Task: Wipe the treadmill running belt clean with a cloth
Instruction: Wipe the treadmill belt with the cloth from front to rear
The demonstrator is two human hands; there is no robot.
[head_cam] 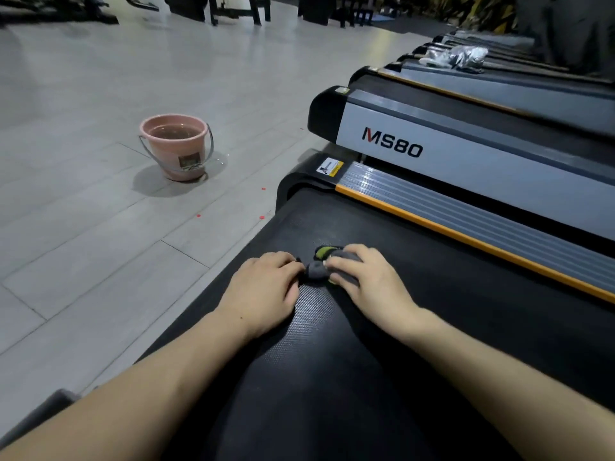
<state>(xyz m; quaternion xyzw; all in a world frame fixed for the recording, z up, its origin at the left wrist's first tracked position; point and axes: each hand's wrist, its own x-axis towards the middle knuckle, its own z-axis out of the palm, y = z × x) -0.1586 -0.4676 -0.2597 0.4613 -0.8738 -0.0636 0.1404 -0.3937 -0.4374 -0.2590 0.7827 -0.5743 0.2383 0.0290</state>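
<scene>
pink bucket (175,146) of water on floor | neighbouring MS80 treadmill (466,161) right

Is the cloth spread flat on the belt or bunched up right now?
Bunched up. The cloth sits as a small grey-and-green wad on the running belt, gripped between the left hand and right hand.

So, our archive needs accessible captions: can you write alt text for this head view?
Two bare hands, left hand and right hand, hold a bunched grey-and-green cloth on a black treadmill belt. A pink bucket of water stands on the grey floor to the left.
</scene>
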